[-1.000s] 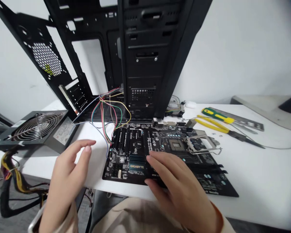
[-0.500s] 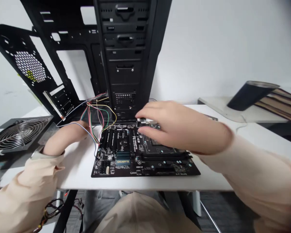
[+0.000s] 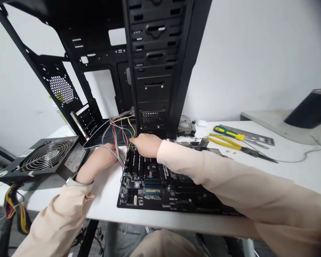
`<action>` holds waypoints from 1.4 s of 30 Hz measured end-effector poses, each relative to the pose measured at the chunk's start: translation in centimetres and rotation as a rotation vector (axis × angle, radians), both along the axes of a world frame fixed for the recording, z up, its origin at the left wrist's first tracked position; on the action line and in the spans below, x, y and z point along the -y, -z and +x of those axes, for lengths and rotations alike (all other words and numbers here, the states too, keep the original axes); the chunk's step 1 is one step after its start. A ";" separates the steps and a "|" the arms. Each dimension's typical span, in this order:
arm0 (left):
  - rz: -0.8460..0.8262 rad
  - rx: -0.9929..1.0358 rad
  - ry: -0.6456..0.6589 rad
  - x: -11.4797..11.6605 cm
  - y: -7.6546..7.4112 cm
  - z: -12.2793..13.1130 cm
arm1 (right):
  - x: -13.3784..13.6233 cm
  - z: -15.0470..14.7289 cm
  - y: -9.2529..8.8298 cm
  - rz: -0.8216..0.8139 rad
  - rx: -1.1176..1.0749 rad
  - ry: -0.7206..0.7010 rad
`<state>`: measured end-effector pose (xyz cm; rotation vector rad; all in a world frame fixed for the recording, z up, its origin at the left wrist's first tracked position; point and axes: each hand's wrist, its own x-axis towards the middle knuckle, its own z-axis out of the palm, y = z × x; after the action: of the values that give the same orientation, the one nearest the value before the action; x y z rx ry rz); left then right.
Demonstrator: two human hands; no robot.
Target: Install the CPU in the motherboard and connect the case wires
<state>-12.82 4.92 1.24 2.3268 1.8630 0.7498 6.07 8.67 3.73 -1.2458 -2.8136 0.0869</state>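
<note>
A black Gigabyte motherboard lies on the white table in front of a black computer case. Thin coloured wires run from the case to connectors at the board's left edge. Beside that edge, my left hand reaches in behind the wires, its fingertips mostly hidden. My right hand crosses over the board with fingers bent and closed at the board's back left corner, next to the wires. What its fingertips grip, if anything, is hidden. My right sleeve covers much of the board's right half.
A power supply with a round fan grille sits at left, its cables hanging over the table edge. On the right lie yellow-handled pliers, a green and yellow screwdriver and a metal plate. A cooler fan stands behind the board.
My right hand has moved left from above the board's middle to its back left corner, and its fingers have closed. My left hand stays by the wires. The view has shifted right.
</note>
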 end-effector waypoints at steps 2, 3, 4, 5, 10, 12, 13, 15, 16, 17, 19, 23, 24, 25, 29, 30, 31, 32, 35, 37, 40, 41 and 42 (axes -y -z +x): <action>-0.062 -0.062 0.006 0.3 0.0 0.5 | -0.5 -0.5 0.5 0.002 -0.092 -0.021; -0.089 -0.091 -0.001 0.3 0.0 0.7 | -0.8 -0.8 0.8 0.000 -0.140 -0.035; -0.106 -0.114 -0.015 0.2 -0.1 0.9 | -1.1 -1.0 1.2 -0.004 -0.188 -0.049; -0.120 -0.131 -0.029 0.1 -0.1 1.1 | -1.4 -1.3 1.6 -0.008 -0.237 -0.062; -0.122 -0.128 -0.063 -0.7 -0.3 1.7 | -2.3 -2.1 3.6 -0.035 -0.472 -0.080; -0.111 -0.101 -0.069 -0.9 -0.2 1.9 | -2.4 -2.3 4.3 -0.054 -0.545 -0.066; -0.107 -0.087 -0.074 -1.0 0.0 1.9 | -2.4 -2.3 4.5 -0.064 -0.572 -0.059; -0.102 -0.059 -0.089 -1.2 0.4 2.0 | -2.5 -2.4 4.9 -0.079 -0.610 -0.049; -0.100 -0.047 -0.100 -1.4 0.6 2.0 | -2.6 -2.5 5.0 -0.083 -0.621 -0.045; -0.097 -0.036 -0.113 -1.6 0.9 2.0 | -2.6 -2.5 5.1 -0.083 -0.626 -0.041; -0.089 -0.020 -0.140 -2.0 1.4 2.0 | -2.6 -2.5 5.2 -0.065 -0.626 -0.030; -0.065 0.007 -0.166 -2.4 2.1 2.0 | -2.3 -2.5 5.0 0.011 -0.589 -0.010; -0.058 0.015 -0.162 -2.4 2.1 2.0 | -2.2 -2.5 5.0 0.025 -0.574 -0.009; -0.050 0.024 -0.153 -2.4 2.2 2.0 | -2.1 -2.6 5.1 0.036 -0.558 -0.010; -0.018 0.070 -0.073 -2.1 2.7 1.9 | -2.2 -2.7 5.2 0.053 -0.494 -0.010; -0.010 0.081 -0.047 -2.1 2.9 1.9 | -2.3 -2.7 5.2 0.055 -0.481 -0.012; 0.000 0.092 -0.023 -2.1 3.1 1.9 | -2.3 -2.8 5.2 0.058 -0.470 -0.013; 0.011 0.101 0.000 -2.1 3.2 1.8 | -2.4 -2.8 5.2 0.062 -0.459 -0.015; 0.033 0.116 0.051 -2.3 3.7 1.7 | -2.3 -2.9 5.0 0.074 -0.438 -0.017; 0.029 0.111 0.068 -2.3 3.7 1.7 | -2.2 -2.9 4.9 0.077 -0.430 -0.018; 0.008 0.084 0.077 -2.1 3.6 1.5 | -2.1 -2.9 4.8 0.070 -0.417 -0.020; 0.001 0.075 0.080 -2.1 3.5 1.5 | -2.1 -2.9 4.7 0.066 -0.411 -0.020; -0.006 0.067 0.085 -2.0 3.4 1.5 | -2.0 -2.9 4.7 0.063 -0.404 -0.021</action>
<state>-11.36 6.92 -2.14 2.3301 1.7260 0.8007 3.20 10.70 -0.99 -1.0467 -2.4619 0.2213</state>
